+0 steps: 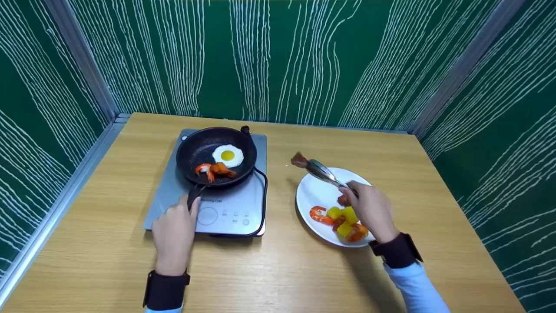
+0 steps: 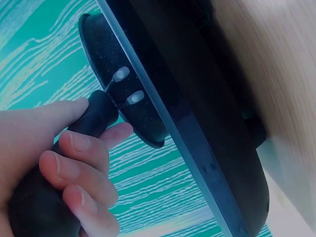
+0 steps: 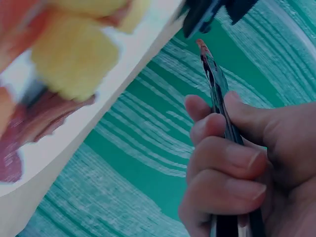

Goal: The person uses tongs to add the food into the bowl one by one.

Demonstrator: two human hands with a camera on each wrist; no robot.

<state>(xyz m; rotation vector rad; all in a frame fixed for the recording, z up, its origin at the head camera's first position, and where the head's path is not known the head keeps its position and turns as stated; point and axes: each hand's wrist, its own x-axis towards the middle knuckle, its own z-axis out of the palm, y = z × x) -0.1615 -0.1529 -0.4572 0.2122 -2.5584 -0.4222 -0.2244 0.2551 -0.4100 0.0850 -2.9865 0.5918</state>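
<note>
My left hand [image 1: 174, 228] grips the black handle [image 2: 101, 113] of a frying pan [image 1: 197, 145]. Inside the pan lie a fried egg [image 1: 227, 155], a shrimp [image 1: 202, 169] and an orange-brown piece of food [image 1: 222, 170]. With my right hand [image 1: 372, 208] I hold metal tongs [image 1: 323, 171], their tips pinching a reddish-brown piece of meat [image 1: 299, 159] just off the plate's upper left rim. Below that hand, the white plate [image 1: 307, 191] bears shrimp [image 1: 320, 214], yellow cubes [image 1: 344, 229] and more brown meat [image 1: 343, 200].
Under the pan is a silver induction cooker [image 1: 167, 200], its black cord [image 1: 265, 195] lying along the right side. Both stand on a wooden table [image 1: 278, 269]. Green walls [image 1: 278, 56] with white wavy lines enclose the back and sides.
</note>
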